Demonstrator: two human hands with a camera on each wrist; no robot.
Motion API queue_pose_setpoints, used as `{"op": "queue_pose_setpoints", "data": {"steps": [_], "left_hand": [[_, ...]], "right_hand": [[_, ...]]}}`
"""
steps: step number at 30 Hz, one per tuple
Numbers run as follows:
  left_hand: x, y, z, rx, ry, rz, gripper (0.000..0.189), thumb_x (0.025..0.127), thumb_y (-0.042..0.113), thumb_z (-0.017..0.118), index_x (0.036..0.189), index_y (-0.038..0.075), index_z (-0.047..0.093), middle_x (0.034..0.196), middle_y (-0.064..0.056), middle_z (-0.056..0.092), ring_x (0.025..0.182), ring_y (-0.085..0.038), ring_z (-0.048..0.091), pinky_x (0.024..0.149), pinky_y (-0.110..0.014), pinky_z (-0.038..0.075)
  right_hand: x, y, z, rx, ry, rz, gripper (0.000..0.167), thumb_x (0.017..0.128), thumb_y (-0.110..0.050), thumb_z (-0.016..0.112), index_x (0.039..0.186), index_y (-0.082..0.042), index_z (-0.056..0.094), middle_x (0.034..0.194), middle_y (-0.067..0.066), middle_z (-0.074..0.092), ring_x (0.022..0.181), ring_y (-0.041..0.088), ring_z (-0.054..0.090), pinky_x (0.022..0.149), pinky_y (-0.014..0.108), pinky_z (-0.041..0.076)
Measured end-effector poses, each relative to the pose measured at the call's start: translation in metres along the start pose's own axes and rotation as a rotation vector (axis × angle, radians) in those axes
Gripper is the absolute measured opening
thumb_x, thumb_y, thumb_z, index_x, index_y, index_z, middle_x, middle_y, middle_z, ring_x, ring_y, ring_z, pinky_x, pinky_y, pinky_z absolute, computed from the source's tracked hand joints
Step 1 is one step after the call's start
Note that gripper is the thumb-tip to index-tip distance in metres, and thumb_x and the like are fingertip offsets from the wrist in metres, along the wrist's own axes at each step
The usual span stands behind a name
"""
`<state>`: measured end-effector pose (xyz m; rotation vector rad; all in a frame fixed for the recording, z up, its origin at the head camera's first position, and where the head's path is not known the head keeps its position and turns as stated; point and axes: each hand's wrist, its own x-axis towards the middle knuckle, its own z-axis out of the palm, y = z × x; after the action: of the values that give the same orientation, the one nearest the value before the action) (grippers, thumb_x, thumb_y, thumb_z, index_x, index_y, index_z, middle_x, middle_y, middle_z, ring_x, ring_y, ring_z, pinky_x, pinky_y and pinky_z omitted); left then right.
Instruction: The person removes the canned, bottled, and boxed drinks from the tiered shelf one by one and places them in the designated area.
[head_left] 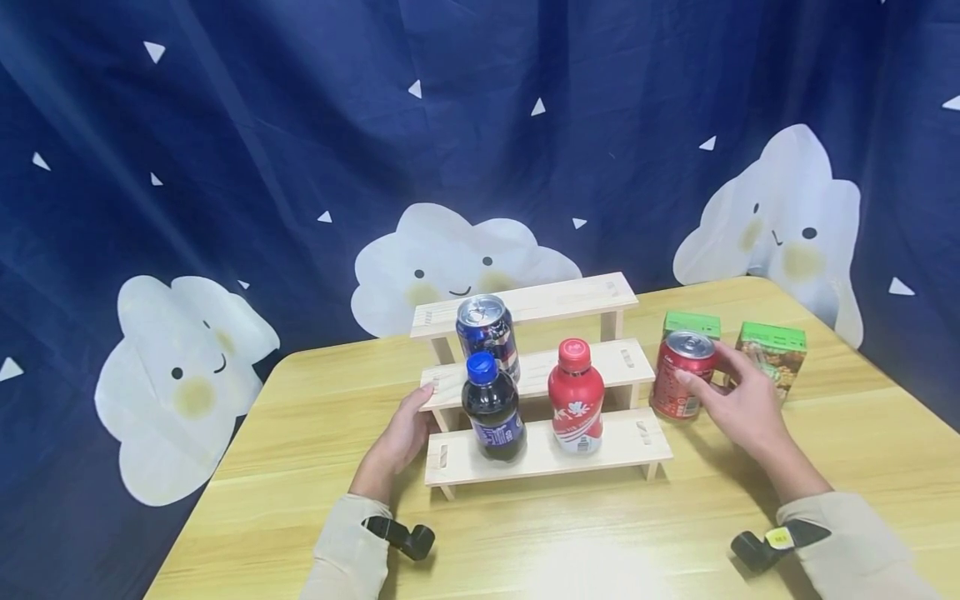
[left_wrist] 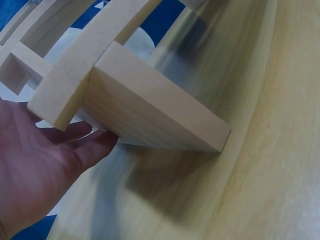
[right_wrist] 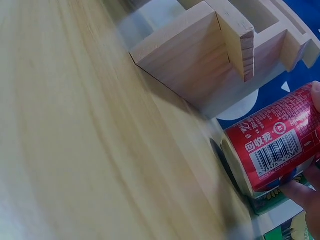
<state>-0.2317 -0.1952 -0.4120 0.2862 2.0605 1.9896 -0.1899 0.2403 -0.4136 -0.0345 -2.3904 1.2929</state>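
Observation:
At the left end of a three-step wooden display shelf (head_left: pixel 551 471), my left hand (head_left: pixel 402 433) holds its side, one fingertip at the middle step's edge. In the left wrist view other fingertips of this hand (left_wrist: pixel 40 165) meet the side panel (left_wrist: pixel 150 110). My right hand (head_left: pixel 750 406) grips a red Coca-Cola can (head_left: pixel 678 379) right of the shelf, thumb across its front. The can's barcode faces the right wrist camera, its base close to the tabletop. On the bottom step stand a dark blue-capped bottle (head_left: pixel 492 417) and a red-capped bottle (head_left: pixel 577 400).
A dark blue can (head_left: pixel 487 333) stands on the shelf behind the dark bottle. Two green-topped boxes (head_left: pixel 780 354) (head_left: pixel 692 321) stand at the right, one partly hidden by the red can. A blue curtain (head_left: pixel 480 125) with clouds hangs behind the wooden table (head_left: pixel 285 467).

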Motion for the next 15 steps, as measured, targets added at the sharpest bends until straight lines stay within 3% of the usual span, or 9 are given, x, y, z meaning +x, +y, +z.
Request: {"op": "queue_pose_setpoints", "data": {"steps": [15], "left_hand": [[-0.0001,0.0,0.0002,-0.019,0.005,-0.007,0.056,0.096,0.033,0.024,0.136,-0.003,0.037,0.121,-0.015,0.052,0.104,-0.019,0.054,0.091,-0.039,0.042]], "right_hand": [[0.0014,0.002,0.0029,0.003,0.015,-0.007,0.067,0.084,-0.026,0.071,0.137,0.003,0.042,0.123,0.03,0.053,0.109,0.044,0.052,0.071,-0.001,0.038]]}}
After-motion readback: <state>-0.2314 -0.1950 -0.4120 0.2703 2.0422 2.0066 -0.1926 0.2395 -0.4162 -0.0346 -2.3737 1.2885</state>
